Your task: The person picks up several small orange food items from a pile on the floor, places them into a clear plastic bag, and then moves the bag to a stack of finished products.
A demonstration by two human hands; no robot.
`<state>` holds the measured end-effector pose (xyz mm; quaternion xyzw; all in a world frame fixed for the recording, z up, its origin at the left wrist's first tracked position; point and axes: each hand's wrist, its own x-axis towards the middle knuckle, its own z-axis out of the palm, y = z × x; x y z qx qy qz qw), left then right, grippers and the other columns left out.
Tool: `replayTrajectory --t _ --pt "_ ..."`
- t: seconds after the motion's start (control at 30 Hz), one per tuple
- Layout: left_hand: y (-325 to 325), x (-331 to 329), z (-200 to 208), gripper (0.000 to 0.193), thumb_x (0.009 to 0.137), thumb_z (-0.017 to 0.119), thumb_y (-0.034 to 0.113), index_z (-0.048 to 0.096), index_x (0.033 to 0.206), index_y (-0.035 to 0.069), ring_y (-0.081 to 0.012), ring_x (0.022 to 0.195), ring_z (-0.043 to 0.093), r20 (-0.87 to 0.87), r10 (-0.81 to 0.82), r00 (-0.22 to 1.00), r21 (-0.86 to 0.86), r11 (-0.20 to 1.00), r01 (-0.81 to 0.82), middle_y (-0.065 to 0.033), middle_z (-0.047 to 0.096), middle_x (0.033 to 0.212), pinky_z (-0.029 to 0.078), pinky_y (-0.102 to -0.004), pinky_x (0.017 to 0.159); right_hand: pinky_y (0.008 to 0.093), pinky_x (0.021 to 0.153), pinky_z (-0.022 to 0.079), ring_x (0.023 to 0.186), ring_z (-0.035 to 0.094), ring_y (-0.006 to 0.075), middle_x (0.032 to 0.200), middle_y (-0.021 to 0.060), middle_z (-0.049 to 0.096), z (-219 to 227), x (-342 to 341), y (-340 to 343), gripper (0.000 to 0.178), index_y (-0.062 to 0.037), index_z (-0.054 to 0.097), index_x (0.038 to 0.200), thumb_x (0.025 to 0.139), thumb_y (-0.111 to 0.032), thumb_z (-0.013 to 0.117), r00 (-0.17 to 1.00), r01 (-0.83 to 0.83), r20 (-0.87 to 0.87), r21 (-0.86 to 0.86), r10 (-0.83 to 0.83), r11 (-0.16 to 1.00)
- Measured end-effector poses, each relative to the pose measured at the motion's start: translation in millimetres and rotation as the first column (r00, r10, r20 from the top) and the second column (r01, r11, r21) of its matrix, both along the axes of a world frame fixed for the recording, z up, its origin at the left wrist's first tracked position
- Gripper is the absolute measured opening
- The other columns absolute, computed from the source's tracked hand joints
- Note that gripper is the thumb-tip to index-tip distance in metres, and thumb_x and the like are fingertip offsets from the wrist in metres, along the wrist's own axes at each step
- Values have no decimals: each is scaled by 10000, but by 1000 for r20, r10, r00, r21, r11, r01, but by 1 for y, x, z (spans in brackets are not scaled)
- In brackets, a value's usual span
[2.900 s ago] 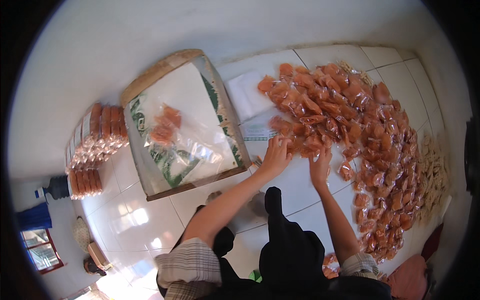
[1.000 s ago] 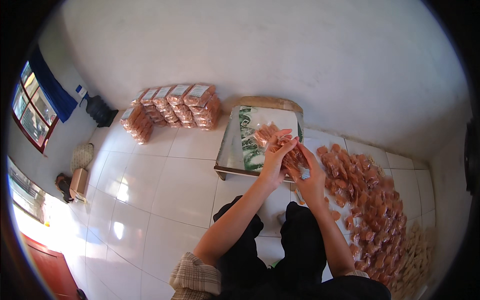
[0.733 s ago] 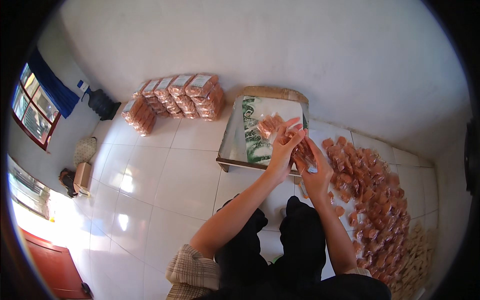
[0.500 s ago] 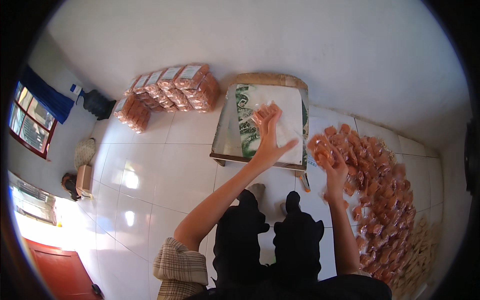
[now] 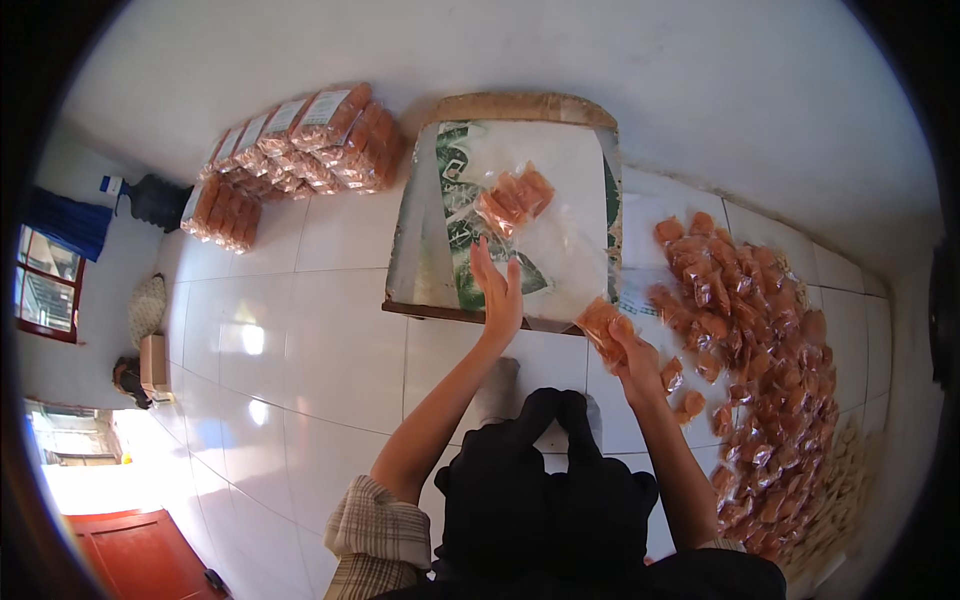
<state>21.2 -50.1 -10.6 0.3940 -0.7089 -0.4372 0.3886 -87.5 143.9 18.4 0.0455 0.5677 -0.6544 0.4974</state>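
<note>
Several small clear packets (image 5: 518, 198) with orange-brown contents lie in a bunch on a low table (image 5: 415, 240) topped with a white and green sheet (image 5: 570, 145). My left hand (image 5: 502, 297) is just below that bunch, over the table's near edge, fingers stretched out and nothing in it. At the table's near right corner, my right hand (image 5: 636, 365) grips one or more of the same clear packets (image 5: 602, 328); how many cannot be told. To the right, a large heap of loose packets (image 5: 745, 330) spreads over the floor.
Big filled bags (image 5: 335, 125) with labels are stacked by the wall, left of the table. Pale thin pieces (image 5: 835, 500) lie beyond the heap. A cardboard box (image 5: 152, 362) and dark water jug (image 5: 160, 203) stand at left, near a red door (image 5: 140, 555).
My left hand has drawn back toward me from the table, leaving packets lying there. My right hand has moved slightly left and nearer, still holding packets. The whole view has shifted.
</note>
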Motion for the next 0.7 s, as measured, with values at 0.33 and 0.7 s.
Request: replayTrajectory --t 0.33,0.7 --pt "-66 -35 -12 554 961 353 327 152 1400 57 -236 1313 177 -367 36 930 155 988 23 -132 156 1428 173 -340 1063 241 838 441 975 548 140 1084 76 574 -33 8 -76 387 61 482 1183 843 -82 597 946 -59 -322 -93 26 994" --pt "-57 -34 -11 522 954 382 311 211 1392 84 -185 1274 293 -650 146 746 485 835 259 -68 258 1413 271 -314 1028 251 909 407 1063 518 138 1158 78 553 -46 24 -142 480 30 470 1218 788 -76 655 757 -253 -652 -232 42 939"
